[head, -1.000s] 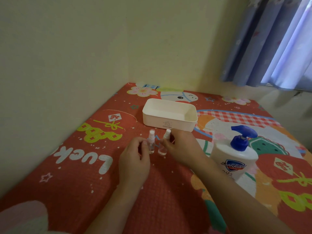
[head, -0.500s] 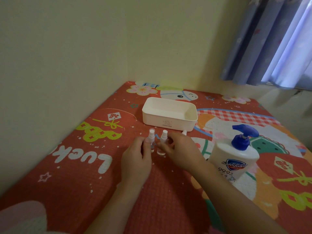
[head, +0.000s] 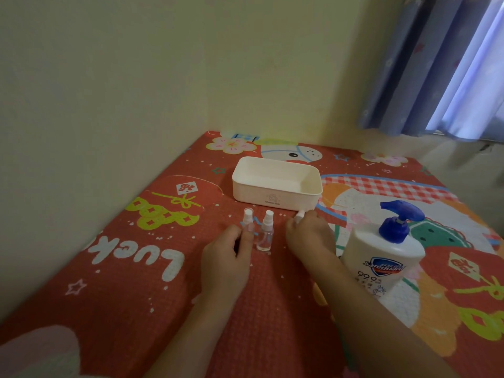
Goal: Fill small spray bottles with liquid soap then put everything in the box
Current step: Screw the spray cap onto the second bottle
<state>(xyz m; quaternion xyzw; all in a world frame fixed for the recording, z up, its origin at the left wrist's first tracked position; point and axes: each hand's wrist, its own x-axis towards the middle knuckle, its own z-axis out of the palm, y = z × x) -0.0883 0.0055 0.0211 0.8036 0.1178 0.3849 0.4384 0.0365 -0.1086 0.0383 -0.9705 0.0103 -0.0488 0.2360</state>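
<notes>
Three small clear spray bottles with white nozzles are on the red mat in front of an empty white box (head: 276, 199). My left hand (head: 227, 257) grips the left bottle (head: 248, 223) between thumb and fingers. The middle bottle (head: 265, 236) stands free and upright. My right hand (head: 311, 236) is curled round the third bottle (head: 300, 214); only its white top shows above the fingers. A large white soap bottle (head: 381, 266) with a blue pump stands to the right of my right forearm.
The patterned red mat (head: 136, 268) runs up against a pale wall at the left and back. A blue curtain (head: 441, 66) hangs at the upper right.
My right hand let go of the middle bottle and moved right onto the third bottle. My left hand stays on the left bottle.
</notes>
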